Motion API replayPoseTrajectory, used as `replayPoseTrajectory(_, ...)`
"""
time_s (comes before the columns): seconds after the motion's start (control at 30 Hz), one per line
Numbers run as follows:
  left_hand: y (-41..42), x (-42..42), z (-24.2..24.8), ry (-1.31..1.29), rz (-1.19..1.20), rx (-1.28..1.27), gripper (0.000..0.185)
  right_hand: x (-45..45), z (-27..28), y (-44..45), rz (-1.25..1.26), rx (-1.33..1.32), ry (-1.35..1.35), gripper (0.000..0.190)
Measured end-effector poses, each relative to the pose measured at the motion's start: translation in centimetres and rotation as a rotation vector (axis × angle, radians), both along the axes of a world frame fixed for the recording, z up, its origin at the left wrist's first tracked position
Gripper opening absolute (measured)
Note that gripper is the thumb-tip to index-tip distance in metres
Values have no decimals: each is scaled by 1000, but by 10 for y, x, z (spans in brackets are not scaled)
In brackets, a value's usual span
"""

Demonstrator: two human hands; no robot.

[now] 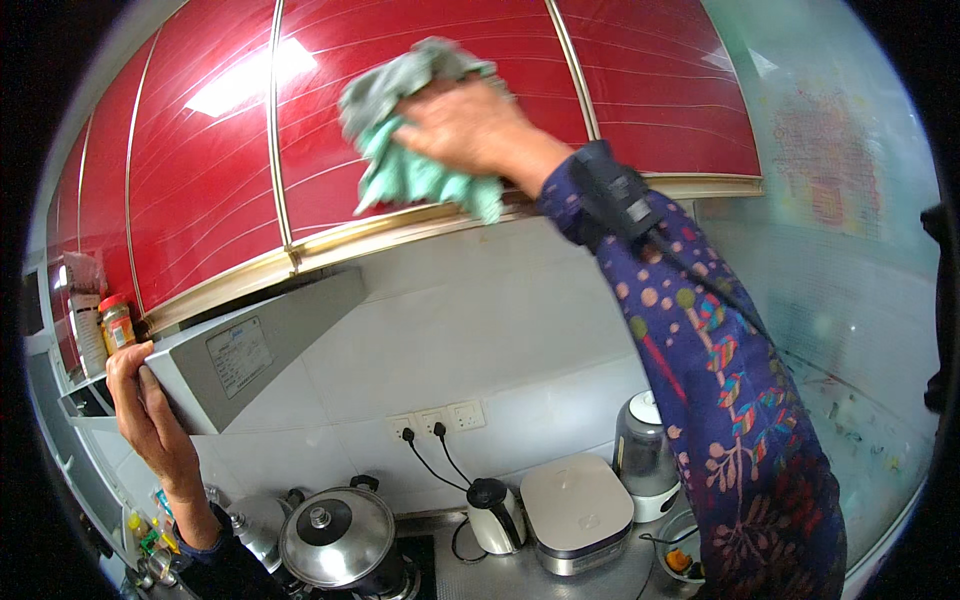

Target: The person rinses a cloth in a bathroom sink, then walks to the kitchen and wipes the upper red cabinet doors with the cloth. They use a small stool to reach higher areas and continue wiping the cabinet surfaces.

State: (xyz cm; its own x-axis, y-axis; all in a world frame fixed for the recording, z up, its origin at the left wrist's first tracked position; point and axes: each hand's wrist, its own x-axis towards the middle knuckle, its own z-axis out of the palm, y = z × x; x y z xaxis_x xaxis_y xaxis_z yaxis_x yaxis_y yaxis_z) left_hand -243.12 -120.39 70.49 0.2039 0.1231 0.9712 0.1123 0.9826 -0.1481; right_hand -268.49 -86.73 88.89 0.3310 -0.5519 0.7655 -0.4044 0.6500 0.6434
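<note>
Pressed against a glossy red cabinet door (pixel 480 45) is a green and grey cloth (pixel 427 161), bunched under my right hand (pixel 472 127). Part of the cloth hangs over the gold-coloured metal trim (pixel 352 232) at the cabinet's lower edge. My left hand (pixel 154 409) grips the front corner of a grey metal range hood (pixel 255 352), which bears a label on its side. Its thumb and fingers are bent around that edge. A dark band with a cable circles my right wrist, over a patterned sleeve.
Below stand a lidded steel pot (pixel 337 536) on the stove, an electric kettle (pixel 495 517), a white-lidded rice cooker (pixel 577 510) and a glass jug appliance (pixel 645 457). Two plugs sit in wall sockets (pixel 435 421). A red-capped jar (pixel 117 322) stands at left; a frosted glass panel (pixel 832 262) at right.
</note>
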Motion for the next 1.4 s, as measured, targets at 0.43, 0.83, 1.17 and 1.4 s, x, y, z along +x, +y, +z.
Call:
replayPoseTrajectory(0.43,-17,-3,-3,-35,-38,45,24,-64,3,210,-303,-592,-173,47)
replayPoseTrajectory(0.83,-12,-7,-1,22,60,92,22,-110,-33,271,284,-1116,-276,88)
replayPoseTrajectory(1.17,-20,4,1,-103,77,117,24,-48,-54,237,-216,-415,-597,41)
replayPoseTrajectory(1.4,-14,-4,-1,-19,82,109,21,-121,-65,383,-253,-900,-131,59)
